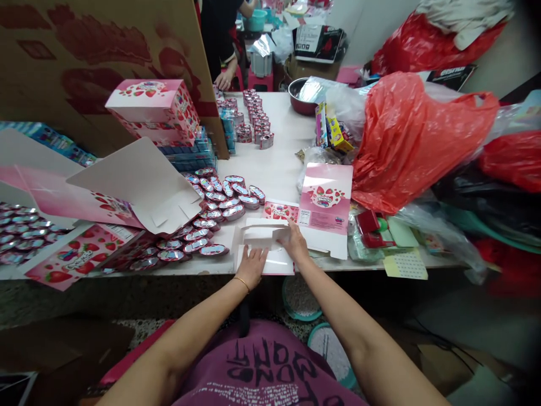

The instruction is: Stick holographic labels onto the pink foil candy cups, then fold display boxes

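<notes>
In front of me, at the table's near edge, lies a partly folded carton (pixel 270 234), its plain white inside facing up. My left hand (pixel 251 268) rests on its near left part with the fingers stretched out. At the carton's right side is my right hand (pixel 295 243), thumb and fingers around the white card edge. Just beyond, a pink printed panel with strawberries (pixel 325 197) stands up, and a smaller strawberry panel (pixel 280 211) shows beside it. Many small oval foil-topped packs (pixel 212 250) lie loose to the left of my hands.
An open strawberry carton (pixel 80 256) and a closed one (pixel 147 113) on blue boxes stand left, before a large brown cardboard box (pixel 101 62). Red plastic bags (pixel 418 135) crowd the right. A bowl (pixel 301 97) stands farther back. A co-worker's hand (pixel 225 79) shows at the far end.
</notes>
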The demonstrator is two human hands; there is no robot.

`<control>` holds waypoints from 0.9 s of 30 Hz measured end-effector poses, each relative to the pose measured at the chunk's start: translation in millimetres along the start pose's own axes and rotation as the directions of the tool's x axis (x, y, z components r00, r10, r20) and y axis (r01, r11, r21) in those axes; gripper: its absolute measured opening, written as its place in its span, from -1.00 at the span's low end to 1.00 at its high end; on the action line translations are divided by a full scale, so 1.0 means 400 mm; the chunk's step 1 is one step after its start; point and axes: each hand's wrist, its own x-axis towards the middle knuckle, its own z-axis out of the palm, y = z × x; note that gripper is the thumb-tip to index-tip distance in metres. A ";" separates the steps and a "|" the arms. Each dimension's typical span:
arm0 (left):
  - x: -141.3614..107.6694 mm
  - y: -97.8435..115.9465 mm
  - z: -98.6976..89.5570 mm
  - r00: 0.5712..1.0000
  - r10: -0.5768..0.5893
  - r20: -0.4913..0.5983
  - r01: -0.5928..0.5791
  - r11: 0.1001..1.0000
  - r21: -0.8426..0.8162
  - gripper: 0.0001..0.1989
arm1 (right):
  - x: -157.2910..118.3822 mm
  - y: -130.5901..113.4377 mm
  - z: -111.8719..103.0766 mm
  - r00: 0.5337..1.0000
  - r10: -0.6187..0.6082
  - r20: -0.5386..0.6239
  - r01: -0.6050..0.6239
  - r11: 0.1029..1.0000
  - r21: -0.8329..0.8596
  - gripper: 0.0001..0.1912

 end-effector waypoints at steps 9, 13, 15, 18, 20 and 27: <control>-0.077 -0.086 -0.055 0.710 -0.259 -0.655 0.070 0.951 -0.300 -0.43 | 0.046 0.043 0.028 0.988 0.045 -0.151 -0.003 0.963 0.268 -0.68; 0.008 -0.116 -0.006 0.929 -0.038 -0.369 -0.042 0.977 -0.207 -0.60 | 0.054 0.027 0.041 0.990 0.092 -0.110 -0.067 0.974 0.215 -0.70; 0.056 -0.123 0.012 0.971 -0.014 -0.238 -0.022 0.989 -0.150 -0.65 | 0.053 0.025 0.042 0.990 0.093 -0.110 -0.070 0.978 0.197 -0.72; 0.103 -0.138 0.019 0.991 0.027 -0.129 -0.041 0.993 -0.106 -0.72 | 0.046 0.030 0.043 0.990 0.057 -0.126 -0.036 0.986 0.164 -0.73; 0.112 -0.150 0.013 0.993 0.014 -0.119 -0.026 0.995 -0.099 -0.78 | 0.039 0.031 0.044 0.990 0.050 -0.135 -0.033 0.992 0.125 -0.73; 0.102 -0.186 -0.033 0.841 -0.380 -0.385 0.249 0.904 -0.347 -0.43 | 0.028 0.009 0.016 0.998 0.036 -0.044 -0.039 0.997 -0.064 -0.69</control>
